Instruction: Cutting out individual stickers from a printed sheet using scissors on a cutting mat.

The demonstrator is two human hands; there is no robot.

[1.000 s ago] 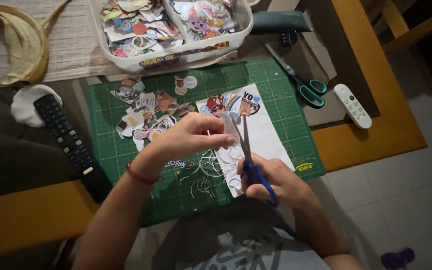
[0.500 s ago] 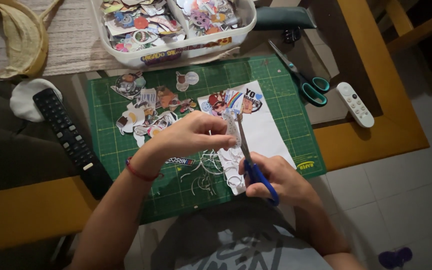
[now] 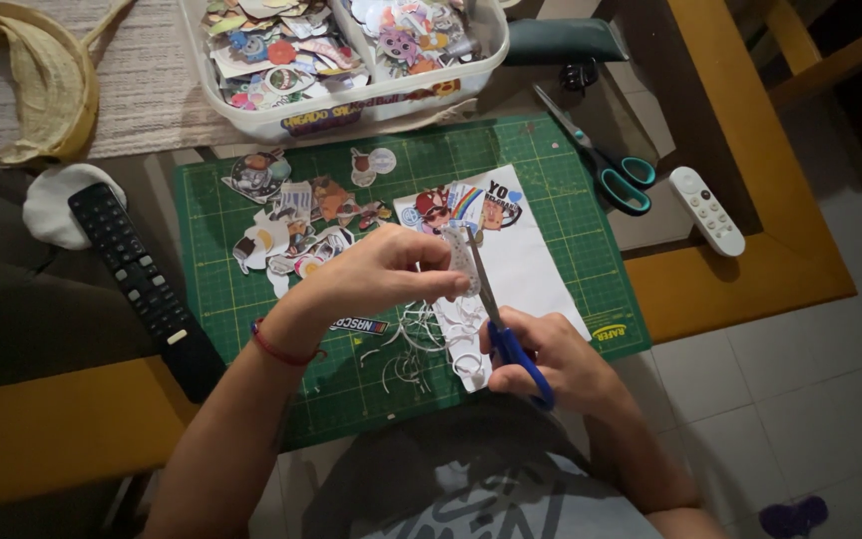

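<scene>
While scissors [image 3: 496,314] cut, left hand [image 3: 376,274] pinches sticker [image 3: 462,262].

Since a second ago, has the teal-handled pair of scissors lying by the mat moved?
No. The teal-handled scissors lie as before at the green cutting mat's right edge, beside the white remote; only the camera shifted slightly.

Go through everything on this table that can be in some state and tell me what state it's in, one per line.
Blue-handled scissors: in the right hand, blades on the cutout.
Small cutout: pinched by the left hand.
Teal-handled scissors: lying unused, blades closed.
White tray: open, full of cutouts.
Black remote: lying face up.
White remote: lying face up.
</scene>
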